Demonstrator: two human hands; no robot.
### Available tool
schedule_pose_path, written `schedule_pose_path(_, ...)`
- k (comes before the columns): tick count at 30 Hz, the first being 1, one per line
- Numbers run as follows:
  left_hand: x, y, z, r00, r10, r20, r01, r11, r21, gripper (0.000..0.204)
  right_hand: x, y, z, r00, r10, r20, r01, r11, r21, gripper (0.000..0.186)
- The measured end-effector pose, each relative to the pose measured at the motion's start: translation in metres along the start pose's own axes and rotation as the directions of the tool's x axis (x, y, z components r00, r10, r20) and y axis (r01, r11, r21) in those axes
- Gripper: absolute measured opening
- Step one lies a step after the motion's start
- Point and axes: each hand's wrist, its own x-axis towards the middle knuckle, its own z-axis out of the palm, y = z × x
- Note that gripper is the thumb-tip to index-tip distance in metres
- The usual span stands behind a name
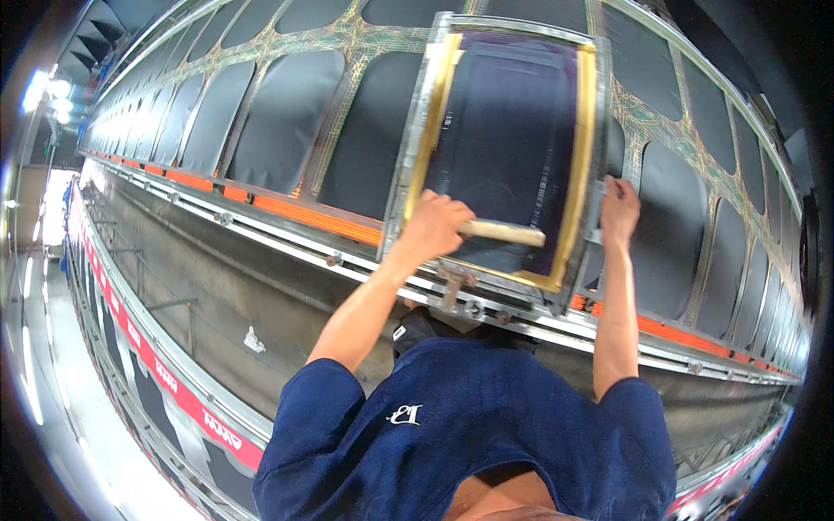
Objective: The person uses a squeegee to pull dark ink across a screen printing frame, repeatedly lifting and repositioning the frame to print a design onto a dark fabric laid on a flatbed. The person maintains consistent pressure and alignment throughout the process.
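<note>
A printing screen with a metal frame and yellow tape round its inner edge lies in front of me, its mesh dark. Over the near left part of it, my left hand is closed round one end of a squeegee with a pale, wood-like handle. The squeegee lies crosswise over the mesh near the frame's near end. Beside the frame's right edge, my right hand has its fingers curled together, close to a small light tab. What those fingers hold, if anything, is hidden.
Rows of black panels lie on a long table with a patterned surface between them. A metal rail with bolts and an orange strip run along its near edge. To the left, a red-banded rail borders another table.
</note>
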Motion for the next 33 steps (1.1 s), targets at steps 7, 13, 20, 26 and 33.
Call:
schedule_pose_path(7,-0.077,-0.134,-0.074,0.998,0.038,-0.053,-0.031,0.992,0.126,0.033,-0.075,-0.025,0.173,0.999,-0.022,-0.046,0.027,0.993,0.114,0.030)
schedule_pose_path(13,-0.138,-0.155,-0.080,0.995,0.091,-0.034,-0.085,0.985,0.148,0.045,-0.098,-0.074,0.197,0.996,0.066,-0.054,-0.065,0.998,0.022,0.029)
schedule_pose_path(20,-0.112,-0.178,-0.065,0.996,0.080,-0.028,-0.077,0.990,0.115,0.046,-0.092,-0.044,0.212,0.999,0.033,-0.041,-0.038,0.989,-0.140,0.029)
schedule_pose_path(26,0.034,-0.247,-0.077,0.996,0.087,0.000,-0.086,0.982,0.167,0.044,-0.085,-0.089,0.190,0.989,0.094,0.115,-0.044,0.925,-0.377,0.025)
schedule_pose_path(33,0.235,-0.351,-0.067,0.968,0.246,-0.058,-0.234,0.959,0.162,0.013,0.058,-0.164,0.239,0.840,-0.469,0.273,0.513,0.851,-0.117,0.043)
